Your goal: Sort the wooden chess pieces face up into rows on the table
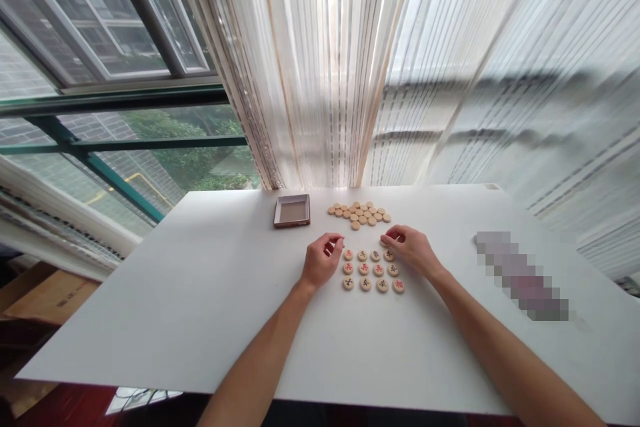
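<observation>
Wooden Chinese chess pieces (364, 269) with red or black characters lie face up in three short rows on the white table (225, 293). My left hand (323, 259) is just left of the top row, thumb and fingers drawn together in a pinch. At the top right corner of the rows is my right hand (411, 247), its fingertips also pinched above the table. Whether either pinch contains a piece is too small to make out. Beyond both hands sits a loose cluster of plain-faced pieces (363, 215), their characters not showing.
An open shallow box (293, 211) with a brown rim stands at the back left of the cluster. A blurred-out long object (523, 277) lies on the right. Striped sheer curtains (320, 80) hang behind the table; a cardboard box (55, 297) is at the lower left.
</observation>
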`<state>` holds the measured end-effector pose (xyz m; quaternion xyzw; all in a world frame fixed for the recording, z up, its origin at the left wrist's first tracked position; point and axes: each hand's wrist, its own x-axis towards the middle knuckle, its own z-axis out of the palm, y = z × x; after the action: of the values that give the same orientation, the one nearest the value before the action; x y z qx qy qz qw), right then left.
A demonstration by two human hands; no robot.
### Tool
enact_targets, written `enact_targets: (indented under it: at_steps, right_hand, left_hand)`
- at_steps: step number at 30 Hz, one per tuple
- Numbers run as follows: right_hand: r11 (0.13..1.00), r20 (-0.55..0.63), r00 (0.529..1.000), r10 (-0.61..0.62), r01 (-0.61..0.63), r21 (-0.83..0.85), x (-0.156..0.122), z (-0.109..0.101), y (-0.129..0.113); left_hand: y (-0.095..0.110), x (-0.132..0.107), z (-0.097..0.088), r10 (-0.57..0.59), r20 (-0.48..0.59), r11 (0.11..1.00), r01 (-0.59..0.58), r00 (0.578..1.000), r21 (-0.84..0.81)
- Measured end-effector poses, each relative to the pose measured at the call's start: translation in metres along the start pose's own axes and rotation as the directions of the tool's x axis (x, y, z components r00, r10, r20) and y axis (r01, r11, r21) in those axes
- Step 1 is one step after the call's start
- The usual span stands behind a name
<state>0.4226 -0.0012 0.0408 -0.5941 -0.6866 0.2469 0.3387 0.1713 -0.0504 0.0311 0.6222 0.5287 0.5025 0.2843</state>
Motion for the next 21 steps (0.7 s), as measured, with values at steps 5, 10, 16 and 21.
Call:
enact_targets:
  at_steps: [5, 10, 16, 21]
  right_hand:
    - [0.999, -0.014, 1.0, 0.019, -0.019, 0.05, -0.001, -0.007, 0.007]
    - [0.994, -0.026, 1.0, 0.01, -0.007, 0.108, -0.002, -0.011, 0.01]
    - [0.984, -0.132, 0.991, -0.01, 0.033, 0.173, -0.003, -0.006, 0.01]
    - [0.969, -0.192, 0.981, -0.026, 0.071, 0.235, -0.003, -0.002, 0.011]
  left_hand:
    - [0.001, 0.0, 0.0, -0.009, 0.003, 1.0, 0.009, 1.0, 0.007]
    - [0.001, -0.001, -0.001, -0.016, 0.011, 1.0, 0.016, 1.0, 0.023]
    - [0.009, 0.016, -0.007, -0.037, 0.088, 0.992, 0.026, 0.995, 0.12]
    - [0.016, 0.053, -0.001, -0.009, 0.195, 0.941, -0.057, 0.981, 0.335]
